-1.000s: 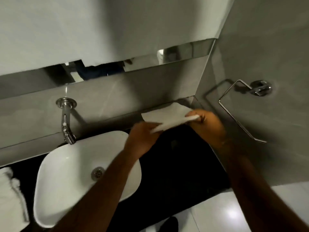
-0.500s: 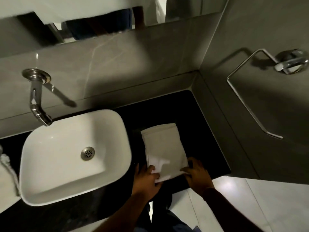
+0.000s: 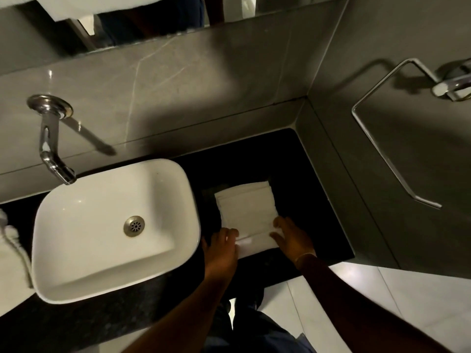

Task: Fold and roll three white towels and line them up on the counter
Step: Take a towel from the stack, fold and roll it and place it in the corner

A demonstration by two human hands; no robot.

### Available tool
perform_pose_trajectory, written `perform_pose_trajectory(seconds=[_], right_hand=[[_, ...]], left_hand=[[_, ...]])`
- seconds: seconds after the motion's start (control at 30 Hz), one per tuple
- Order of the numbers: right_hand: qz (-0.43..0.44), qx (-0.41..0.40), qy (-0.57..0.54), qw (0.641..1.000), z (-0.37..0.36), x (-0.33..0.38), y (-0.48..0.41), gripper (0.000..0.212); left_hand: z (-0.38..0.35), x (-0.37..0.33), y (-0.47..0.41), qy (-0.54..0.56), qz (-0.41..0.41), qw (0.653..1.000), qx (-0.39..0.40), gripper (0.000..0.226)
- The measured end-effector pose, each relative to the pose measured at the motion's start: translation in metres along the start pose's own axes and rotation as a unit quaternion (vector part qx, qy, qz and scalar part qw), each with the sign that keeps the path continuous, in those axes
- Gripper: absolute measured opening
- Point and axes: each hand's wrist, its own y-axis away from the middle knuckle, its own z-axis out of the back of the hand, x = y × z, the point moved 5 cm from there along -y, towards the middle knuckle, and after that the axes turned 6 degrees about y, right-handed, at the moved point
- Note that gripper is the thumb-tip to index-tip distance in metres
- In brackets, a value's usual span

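Observation:
A folded white towel lies flat on the black counter, to the right of the basin. My left hand grips the towel's near left corner, where the near edge is curled up into a small roll. My right hand holds the near right corner of the same edge, fingers bent over the cloth. More white towel cloth shows at the far left edge of the view, partly cut off.
A white rectangular basin fills the counter's left half, with a chrome wall tap above it. A chrome towel ring juts from the right wall. Grey tiled walls close the back and right. A mirror runs along the top.
The towel went from being held up near the back wall to lying flat on the counter. Both hands now curl its near edge upward.

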Motion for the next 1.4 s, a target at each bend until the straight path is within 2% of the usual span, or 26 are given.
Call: perform_pose_trajectory(seconds=[0.1,0.13,0.2,0.27,0.4,0.5,0.57,0.63,0.67,0.73,0.83,0.9,1.0,1.1,1.17,1.2,1.27,1.33,1.4], right_hand=[[0.065,-0.02,0.157,0.985,-0.008,0.006,-0.001,0.019],[0.091,-0.03,0.197,0.976,-0.011,0.007,0.002,0.02],[0.127,-0.038,0.226,0.965,-0.015,0.007,0.01,0.031],[0.163,-0.064,0.246,0.953,-0.018,0.005,0.019,0.038],[0.143,-0.089,0.232,0.958,-0.018,-0.006,0.03,0.032],[0.131,-0.04,0.217,0.967,-0.02,-0.011,0.027,0.047],[0.114,-0.005,0.163,0.98,-0.018,-0.012,0.02,0.041],[0.065,0.027,0.075,0.995,-0.013,-0.01,0.012,0.036],[0.045,0.04,0.048,0.997,-0.01,-0.009,0.008,0.033],[0.031,0.052,0.021,0.998,-0.007,-0.004,0.0,0.029],[0.031,0.045,0.005,0.998,-0.007,-0.002,-0.006,0.025],[0.052,0.012,0.067,0.996,-0.009,0.0,-0.008,0.022],[0.121,-0.076,0.211,0.967,-0.015,0.011,-0.001,0.025],[0.162,-0.049,0.232,0.958,-0.024,0.015,0.008,0.038],[0.168,-0.013,0.248,0.954,-0.025,0.013,0.008,0.046],[0.17,-0.003,0.238,0.956,-0.023,0.013,0.005,0.046],[0.152,0.015,0.133,0.979,-0.016,0.014,-0.001,0.043],[0.1,0.043,0.003,0.994,-0.006,0.014,-0.011,0.038],[0.061,0.07,-0.073,0.993,0.002,0.012,-0.02,0.031]], left_hand=[[-0.012,-0.016,0.013,-0.085,-0.173,0.981,-0.021,0.03],[-0.014,-0.016,0.016,-0.087,-0.202,0.975,-0.02,0.029],[-0.015,-0.011,0.016,-0.094,-0.212,0.973,0.003,0.038],[-0.012,-0.013,0.013,-0.109,-0.227,0.968,0.002,0.034],[0.0,-0.021,-0.001,-0.091,-0.186,0.978,0.024,0.03],[0.01,-0.017,-0.011,0.039,-0.093,0.994,0.048,0.03],[0.014,-0.014,-0.019,0.117,-0.028,0.989,0.085,0.03],[0.013,-0.011,-0.025,0.136,0.006,0.985,0.109,0.035],[0.012,-0.012,-0.027,0.116,-0.008,0.988,0.098,0.039],[0.012,-0.017,-0.025,0.035,-0.096,0.994,0.044,0.045],[0.004,-0.025,-0.014,-0.094,-0.221,0.97,0.033,0.053],[-0.002,-0.026,-0.016,-0.145,-0.214,0.964,0.062,0.056],[0.002,-0.033,-0.03,-0.133,-0.179,0.973,0.068,0.047],[0.014,-0.04,-0.042,-0.097,-0.164,0.98,0.06,0.039],[0.015,-0.041,-0.048,-0.063,-0.134,0.984,0.1,0.039],[0.015,-0.039,-0.051,-0.034,-0.104,0.986,0.125,0.04],[0.016,-0.037,-0.054,-0.004,-0.065,0.989,0.133,0.041],[0.022,-0.041,-0.05,-0.007,-0.108,0.992,0.062,0.039],[0.023,-0.042,-0.038,-0.037,-0.179,0.983,0.006,0.045]])
